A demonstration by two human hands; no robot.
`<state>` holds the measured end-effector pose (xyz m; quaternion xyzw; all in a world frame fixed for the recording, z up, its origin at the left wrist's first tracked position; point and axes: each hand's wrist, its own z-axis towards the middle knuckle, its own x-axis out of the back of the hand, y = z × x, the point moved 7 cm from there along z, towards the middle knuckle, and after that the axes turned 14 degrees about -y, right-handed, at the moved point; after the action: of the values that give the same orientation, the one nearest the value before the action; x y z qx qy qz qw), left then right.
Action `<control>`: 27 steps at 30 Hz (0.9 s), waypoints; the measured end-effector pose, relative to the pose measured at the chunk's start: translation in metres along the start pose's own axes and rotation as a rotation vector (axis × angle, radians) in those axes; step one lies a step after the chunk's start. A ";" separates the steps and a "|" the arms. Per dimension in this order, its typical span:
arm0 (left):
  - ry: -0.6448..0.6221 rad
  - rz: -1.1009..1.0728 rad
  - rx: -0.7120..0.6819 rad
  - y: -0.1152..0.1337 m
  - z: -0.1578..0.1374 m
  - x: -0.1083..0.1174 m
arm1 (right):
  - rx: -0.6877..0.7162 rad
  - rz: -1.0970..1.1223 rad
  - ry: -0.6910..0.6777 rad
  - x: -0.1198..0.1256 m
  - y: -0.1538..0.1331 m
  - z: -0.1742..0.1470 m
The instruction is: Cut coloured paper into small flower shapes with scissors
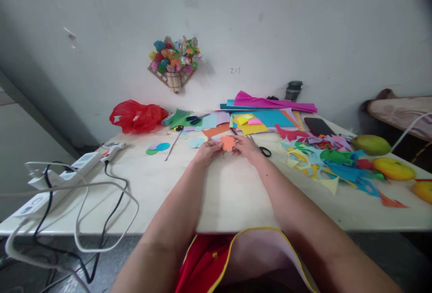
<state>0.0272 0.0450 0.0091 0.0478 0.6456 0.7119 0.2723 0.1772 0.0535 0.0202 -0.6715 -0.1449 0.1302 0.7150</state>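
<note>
An orange paper flower [228,143] with a scalloped edge is held up between both hands, over the middle of the table. My left hand [209,150] pinches its left edge. On the other side, my right hand [245,148] has its fingers closed on the right edge. Scissors with black handle loops [265,151] lie just beside my right hand, their blades partly hidden by it. Light blue paper pieces [197,142] lie next to my left hand. Farther left are cut paper circles [162,147] in blue, green and purple.
Paper scraps [324,158] spread over the right side, near mangoes [393,168] and a dark phone [318,126]. Coloured sheets [266,118] and a second pair of scissors [195,119] lie at the back. A red plastic bag [137,116] and power strips with cables [57,185] occupy the left.
</note>
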 end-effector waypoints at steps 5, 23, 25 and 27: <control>0.005 0.025 -0.006 -0.001 0.001 0.003 | 0.048 -0.056 -0.002 -0.003 -0.010 -0.005; 0.273 0.185 -0.089 0.016 -0.006 0.036 | 0.151 0.120 0.187 0.013 -0.013 -0.006; 0.288 0.178 -0.091 0.018 -0.009 0.037 | 0.167 0.158 0.173 0.014 -0.009 -0.005; 0.289 0.189 -0.092 0.022 -0.011 0.036 | 0.184 0.127 0.172 0.014 -0.007 -0.003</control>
<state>-0.0152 0.0509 0.0174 -0.0071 0.6375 0.7624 0.1107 0.1911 0.0551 0.0272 -0.6195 -0.0280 0.1299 0.7737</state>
